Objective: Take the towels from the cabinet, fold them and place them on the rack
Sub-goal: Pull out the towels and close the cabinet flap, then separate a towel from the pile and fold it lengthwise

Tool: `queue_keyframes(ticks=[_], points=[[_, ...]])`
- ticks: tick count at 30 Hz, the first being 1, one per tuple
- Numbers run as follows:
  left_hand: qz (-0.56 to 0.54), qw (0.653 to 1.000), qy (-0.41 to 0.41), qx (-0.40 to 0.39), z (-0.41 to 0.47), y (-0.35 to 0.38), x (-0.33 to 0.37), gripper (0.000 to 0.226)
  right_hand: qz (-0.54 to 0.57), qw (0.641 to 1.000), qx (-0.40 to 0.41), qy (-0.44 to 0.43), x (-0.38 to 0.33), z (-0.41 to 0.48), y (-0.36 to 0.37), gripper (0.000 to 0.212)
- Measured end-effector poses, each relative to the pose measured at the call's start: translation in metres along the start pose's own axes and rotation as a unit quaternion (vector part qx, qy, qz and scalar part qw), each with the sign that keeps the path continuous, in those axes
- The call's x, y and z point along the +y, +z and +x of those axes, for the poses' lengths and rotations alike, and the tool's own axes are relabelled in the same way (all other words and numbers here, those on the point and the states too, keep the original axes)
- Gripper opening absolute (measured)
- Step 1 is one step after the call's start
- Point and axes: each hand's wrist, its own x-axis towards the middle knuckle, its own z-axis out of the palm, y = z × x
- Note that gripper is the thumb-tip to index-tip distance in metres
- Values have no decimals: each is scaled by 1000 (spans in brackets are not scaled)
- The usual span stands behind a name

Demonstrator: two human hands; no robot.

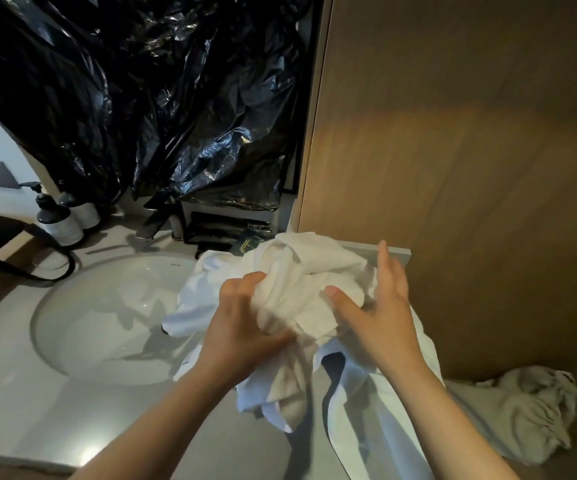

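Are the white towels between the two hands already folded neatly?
No: the white towels form a crumpled bundle, which the left hand grips while the right hand rests open against it.

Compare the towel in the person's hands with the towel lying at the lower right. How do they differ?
The held towel hangs bunched, gripped by the left hand and touched by the right hand; the lying towel rests untouched. The held towel looks bright white; the lying towel looks greyer, in shadow. Both are crumpled and unfolded.
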Motion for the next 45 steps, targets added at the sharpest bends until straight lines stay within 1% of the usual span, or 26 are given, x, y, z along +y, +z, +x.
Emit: queue_keyframes(ticks=[1, 2, 4, 6, 9, 13, 17, 20, 23, 25, 29, 30, 32, 34, 37, 39, 40, 42, 43, 45], points=[[7, 999, -5, -39, 3, 2, -7, 84, -40, 999, -26, -6, 7, 3, 5, 101], [3, 997, -21, -72, 6, 4, -16, 77, -79, 995, -58, -7, 15, 4, 11, 99], [-11, 992, -62, -110, 10, 6, -38, 55, -145, 983, -113, 3, 35, 2, 26, 95], [-2, 987, -80, -140, 9, 10, -61, 42, -202, 969, -141, 5, 58, -6, 38, 94], [-9, 986, -74, -147, 6, 23, -82, 37, -226, 962, -151, 2, 80, -8, 47, 94], [11, 984, -68, -162, 21, 33, -87, 38, -242, 958, -156, 2, 85, 3, 55, 96], [23, 984, -67, -162, 23, 28, -88, 38, -220, 960, -170, 13, 79, 1, 49, 99], [31, 988, -66, -140, 13, 18, -84, 39, -166, 973, -160, 25, 69, -10, 36, 96], [42, 996, -28, -79, 2, 3, -74, 41, -140, 985, -103, 11, 54, -27, 25, 77], [28, 999, 3, -41, -3, -7, -62, 40, -123, 990, -62, 7, 43, -38, 19, 66], [-54, 998, 13, -13, -7, -17, -33, 29, -106, 994, -16, 25, 28, -54, 9, 65], [-65, 998, 14, -15, -6, -17, -26, 26, -100, 995, -11, 28, 26, -57, 8, 61], [-78, 996, 11, -45, -3, -16, -17, 25, -91, 995, -5, 31, 22, -60, 5, 50], [-92, 993, -6, -80, 2, -14, -11, 33, -82, 996, -1, 38, 18, -62, 4, 46], [-102, 987, -72, -98, 12, -9, -3, 49, -68, 997, 2, 45, 13, -65, 3, 45], [-113, 981, -120, -107, 20, -6, 4, 53, -52, 997, 2, 51, 12, -68, 3, 44], [-124, 977, -137, -105, 22, -5, 7, 47, -44, 997, 1, 55, 11, -69, 3, 44], [-162, 973, -141, -88, 26, -4, 10, 19, -32, 997, 0, 66, 10, -70, 3, 45], [-172, 974, -126, -82, 27, -5, 12, 16, -29, 997, -1, 70, 9, -70, 2, 46], [-187, 974, -89, -86, 27, -11, 19, 21, -29, 997, -4, 73, 11, -67, 1, 46]])
